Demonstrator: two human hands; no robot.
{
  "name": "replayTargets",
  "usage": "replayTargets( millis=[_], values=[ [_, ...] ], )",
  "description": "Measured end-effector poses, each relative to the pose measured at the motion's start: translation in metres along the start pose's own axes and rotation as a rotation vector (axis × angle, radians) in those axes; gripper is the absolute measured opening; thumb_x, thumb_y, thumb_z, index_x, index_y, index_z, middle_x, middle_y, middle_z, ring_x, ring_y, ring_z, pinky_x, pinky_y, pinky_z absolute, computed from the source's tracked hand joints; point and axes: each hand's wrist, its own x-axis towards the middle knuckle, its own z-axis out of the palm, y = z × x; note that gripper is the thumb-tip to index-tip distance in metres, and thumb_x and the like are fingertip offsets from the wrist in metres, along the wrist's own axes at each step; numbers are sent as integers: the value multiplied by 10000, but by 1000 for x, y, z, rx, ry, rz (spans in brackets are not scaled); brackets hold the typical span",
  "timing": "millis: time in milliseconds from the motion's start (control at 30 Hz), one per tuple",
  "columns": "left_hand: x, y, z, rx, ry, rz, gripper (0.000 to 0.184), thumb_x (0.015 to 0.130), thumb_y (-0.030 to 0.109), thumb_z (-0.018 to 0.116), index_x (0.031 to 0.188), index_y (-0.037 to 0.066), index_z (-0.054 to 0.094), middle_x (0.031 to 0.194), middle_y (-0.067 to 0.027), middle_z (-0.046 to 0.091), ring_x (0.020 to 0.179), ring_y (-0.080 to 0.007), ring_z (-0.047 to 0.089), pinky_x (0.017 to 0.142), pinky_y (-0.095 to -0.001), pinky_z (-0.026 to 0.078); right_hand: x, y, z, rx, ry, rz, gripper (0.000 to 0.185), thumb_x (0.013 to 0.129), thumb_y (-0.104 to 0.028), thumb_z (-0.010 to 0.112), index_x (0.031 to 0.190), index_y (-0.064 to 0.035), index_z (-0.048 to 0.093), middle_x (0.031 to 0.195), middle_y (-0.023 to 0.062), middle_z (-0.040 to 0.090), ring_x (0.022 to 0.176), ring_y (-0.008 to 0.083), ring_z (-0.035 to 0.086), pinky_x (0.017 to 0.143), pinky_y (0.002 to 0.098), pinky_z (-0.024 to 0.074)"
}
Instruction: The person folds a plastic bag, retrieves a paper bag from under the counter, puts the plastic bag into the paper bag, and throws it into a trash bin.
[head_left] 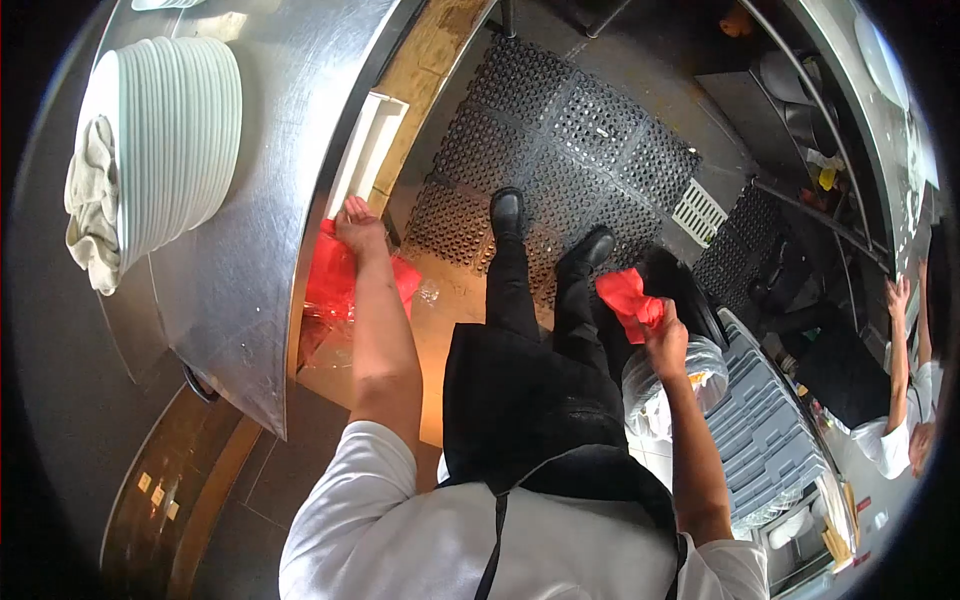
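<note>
My right hand is closed on a crumpled red cloth, which hangs from its fingertips above a bin lined with clear plastic. On the left, my left hand has its fingers stretched out at the near end of a long white tray on the counter's side. Beneath that hand and wrist lies more red material with clear plastic wrap around it. My palm hides part of it, so the contact between them is unclear.
A tall stack of white plates stands on the steel counter, with a rumpled cloth against it. Black rubber matting covers the floor. Grey stacked crates are at right. Another person's arm reaches over the far-right counter.
</note>
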Motion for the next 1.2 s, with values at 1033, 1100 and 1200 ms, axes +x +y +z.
replayTargets(
  millis=[1033, 1100, 1200],
  values=[
    [67, 105, -133, 793, -325, 407, 391, 899, 98, 608, 1247, -73, 558, 1228, -208, 598, 1126, -293, 609, 1002, -374, 497, 105, -91, 97, 44, -193, -514, 525, 711, 3, 628, 1224, -106, 596, 1027, 236, 684, 912, 424, 670, 784, 510, 536],
    [73, 107, -144, 750, -291, 341, 412, 949, 150, 538, 1300, -66, 524, 1302, -224, 549, 1186, -308, 580, 1030, -368, 487, 145, -142, 118, 84, -389, -465, 566, 766, -29, 571, 1300, -217, 581, 1011, 217, 700, 958, 390, 680, 805, 483, 537],
    [81, 110, -147, 703, -246, 293, 446, 1003, 208, 465, 1367, -49, 481, 1380, -233, 502, 1252, -321, 547, 1056, -360, 478, 206, -204, 174, 222, -482, -504, 495, 763, -76, 521, 1216, -221, 655, 1079, 172, 708, 991, 370, 685, 885, 456, 533]
  ],
)
